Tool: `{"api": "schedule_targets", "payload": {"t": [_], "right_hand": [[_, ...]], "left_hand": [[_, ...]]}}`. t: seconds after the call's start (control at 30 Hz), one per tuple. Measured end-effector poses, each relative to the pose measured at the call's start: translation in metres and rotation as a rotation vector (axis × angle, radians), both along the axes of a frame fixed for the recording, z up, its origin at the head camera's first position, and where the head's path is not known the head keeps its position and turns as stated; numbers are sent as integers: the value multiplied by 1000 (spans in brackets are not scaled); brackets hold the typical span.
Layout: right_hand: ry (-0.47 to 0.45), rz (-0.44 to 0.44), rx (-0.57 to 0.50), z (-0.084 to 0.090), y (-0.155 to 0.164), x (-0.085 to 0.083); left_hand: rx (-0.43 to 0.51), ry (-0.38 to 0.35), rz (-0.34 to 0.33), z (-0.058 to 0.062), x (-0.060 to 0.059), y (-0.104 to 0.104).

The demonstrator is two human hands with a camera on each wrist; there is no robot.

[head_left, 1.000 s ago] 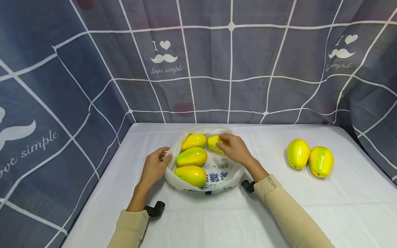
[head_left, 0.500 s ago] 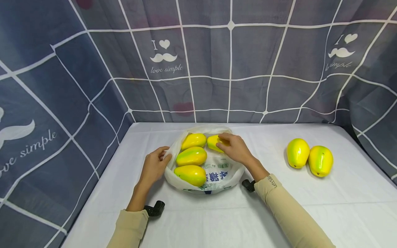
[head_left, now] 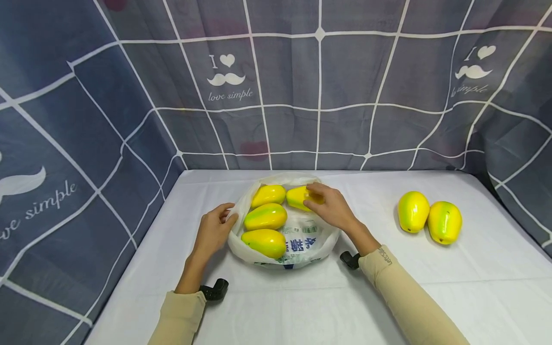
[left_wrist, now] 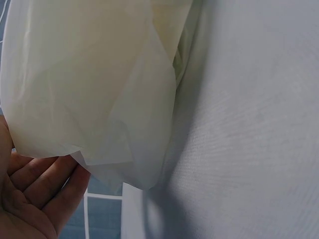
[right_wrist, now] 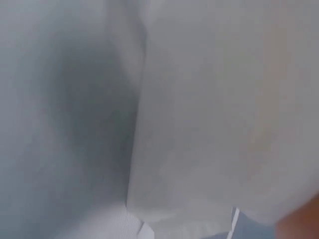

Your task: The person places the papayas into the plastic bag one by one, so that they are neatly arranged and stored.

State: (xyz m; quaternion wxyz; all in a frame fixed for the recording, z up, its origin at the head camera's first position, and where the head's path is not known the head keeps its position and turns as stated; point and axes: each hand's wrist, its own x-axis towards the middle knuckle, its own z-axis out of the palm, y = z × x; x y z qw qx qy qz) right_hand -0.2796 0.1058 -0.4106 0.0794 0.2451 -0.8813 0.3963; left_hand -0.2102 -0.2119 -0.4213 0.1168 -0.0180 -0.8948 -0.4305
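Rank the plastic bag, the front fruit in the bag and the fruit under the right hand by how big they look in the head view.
1. plastic bag, clearly largest.
2. front fruit, fully visible.
3. fruit under the right hand: looks smallest, but the right hand covers part of it and it lies farther back, so this rank is unsure.

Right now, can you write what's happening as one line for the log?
left hand: holds bag edge | right hand: grips mango in bag | three more mangoes inside | two mangoes on table
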Motion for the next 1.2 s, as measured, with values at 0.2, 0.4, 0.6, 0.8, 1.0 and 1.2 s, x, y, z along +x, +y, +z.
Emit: {"api": "schedule_targets", "payload": {"t": [0.2, 0.4, 0.6, 0.8, 1.0, 1.2], "right_hand": [[31, -9, 0, 2, 14, 11], [64, -21, -2, 3, 32, 22], [118, -43, 17, 2, 50, 33], [142, -71, 27, 0, 69, 42], [124, -125, 36, 0, 92, 49], [103, -181, 8, 2, 114, 57]], "left_hand": [[-1, -5, -2, 1, 0, 0], [3, -6, -1, 0, 1, 0], [4, -7, 1, 0, 0, 0], [7, -11, 2, 0, 0, 1], [7, -9, -2, -1, 0, 1], [5, -2, -10, 0, -1, 0]]}}
